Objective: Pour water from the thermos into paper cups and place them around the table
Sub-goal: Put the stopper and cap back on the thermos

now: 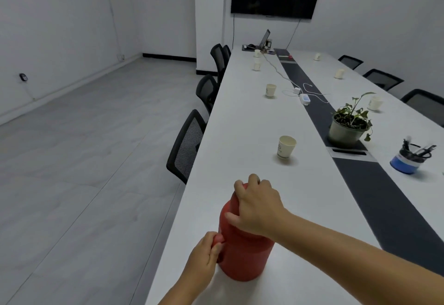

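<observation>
Your right hand is clamped over the top of the red thermos, fingers curled round its cap. Your left hand closes round what seems to be the handle on the thermos's side, though the hand hides most of it. The thermos stands upright on the white bench, near its edge. Beyond your right fingers sits an upright paper cup; farther off, more cups line both sides of the bench.
</observation>
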Motion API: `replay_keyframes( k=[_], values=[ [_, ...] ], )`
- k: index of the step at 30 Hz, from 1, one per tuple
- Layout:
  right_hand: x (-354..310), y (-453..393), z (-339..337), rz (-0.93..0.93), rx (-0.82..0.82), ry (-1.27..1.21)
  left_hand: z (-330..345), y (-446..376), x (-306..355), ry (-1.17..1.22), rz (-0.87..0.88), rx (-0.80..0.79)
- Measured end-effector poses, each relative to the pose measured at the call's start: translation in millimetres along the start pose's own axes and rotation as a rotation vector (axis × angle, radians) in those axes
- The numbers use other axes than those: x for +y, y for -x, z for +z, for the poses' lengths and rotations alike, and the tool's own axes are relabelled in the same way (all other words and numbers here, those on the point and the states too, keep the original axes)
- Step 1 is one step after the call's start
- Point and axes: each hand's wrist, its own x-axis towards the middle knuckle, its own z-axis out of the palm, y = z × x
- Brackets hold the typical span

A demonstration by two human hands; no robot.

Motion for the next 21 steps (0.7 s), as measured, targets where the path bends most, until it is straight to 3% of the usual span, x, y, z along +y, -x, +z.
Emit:
replay_keyframes(
  k=[5,7,10,14,16,18,21],
  values=[
    [48.0,-4.4,-17.5,-0.389,-0.237,-0.045,-2.8,0.3,-4.0,0.005,-0.003,-0.039],
    [56.4,-4.2,-16.6,-0.458,-0.214,-0.122,-0.2,-0.3,-6.1,-0.008,-0.008,-0.011],
    [46.2,4.5,2.6,-0.353,-0.030,-0.295,7.8,-0.6,-6.8,-0.023,-0.030,0.088],
    [11.4,14.4,20.4,0.069,0.188,-0.429,16.8,1.0,-5.7,-0.054,-0.034,0.162],
    [-0.8,15.2,20.1,0.174,0.213,-0.409,19.6,3.9,-3.7,-0.038,-0.043,0.163],
    [3.6,15.8,18.2,0.119,0.156,-0.404,18.7,7.8,-3.1,-0.028,-0.043,0.142],
    [34.0,10.3,3.7,-0.158,-0.098,-0.416,14.1,11.2,-4.4,-0.015,-0.034,0.111]
  ],
)
